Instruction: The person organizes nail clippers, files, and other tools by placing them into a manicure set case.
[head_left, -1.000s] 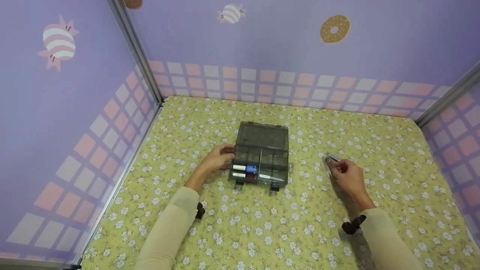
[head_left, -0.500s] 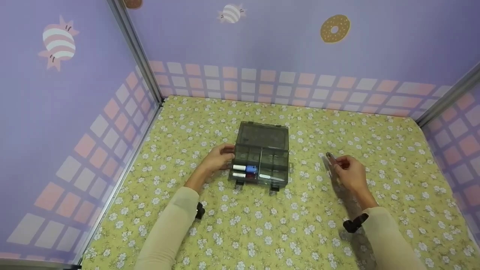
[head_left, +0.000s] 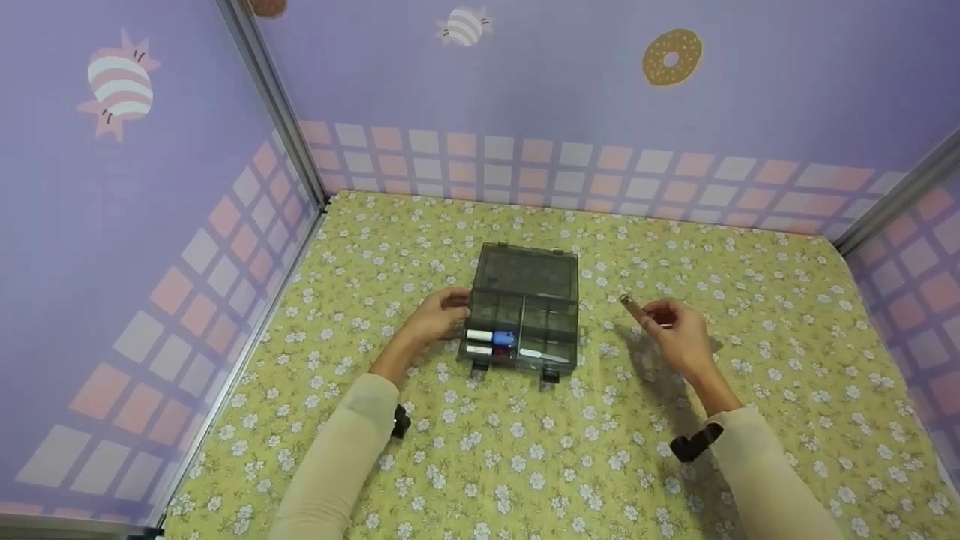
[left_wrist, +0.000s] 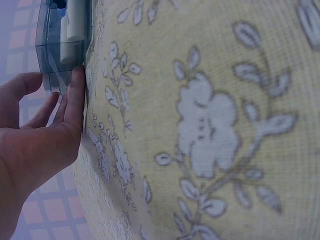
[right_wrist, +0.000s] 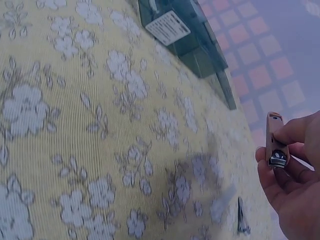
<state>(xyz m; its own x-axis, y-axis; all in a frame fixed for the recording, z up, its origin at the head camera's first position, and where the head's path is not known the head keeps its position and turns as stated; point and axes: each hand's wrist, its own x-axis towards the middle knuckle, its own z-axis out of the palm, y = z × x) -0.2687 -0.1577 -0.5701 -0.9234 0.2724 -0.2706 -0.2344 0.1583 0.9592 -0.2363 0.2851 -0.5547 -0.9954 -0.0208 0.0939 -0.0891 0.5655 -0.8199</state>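
Note:
My right hand (head_left: 679, 334) pinches a nail clipper (head_left: 631, 305) between thumb and fingers, just above the cloth right of the box. In the right wrist view, the clipper (right_wrist: 274, 137) shows a pinkish-brown body and a shiny metal end. A smoky clear compartment box (head_left: 551, 322) lies with its lid (head_left: 529, 271) folded open to the back. It holds a white-capped blue bottle (head_left: 504, 340), a white-capped dark red one (head_left: 480, 350) and a slim white-handled piece (head_left: 532, 353). My left hand (head_left: 435, 321) touches the box's left wall with relaxed fingers.
A small pointed metal item (right_wrist: 242, 217) lies on the cloth near the right hand in the right wrist view. Yellow flowered cloth (head_left: 517, 465) covers the table. Purple patterned panels (head_left: 525, 82) with metal posts (head_left: 274, 105) stand at the back and sides.
My right hand has lifted the nail clipper and carried it a little left towards the box; the clipper has also turned. The left hand and the box have stayed in place.

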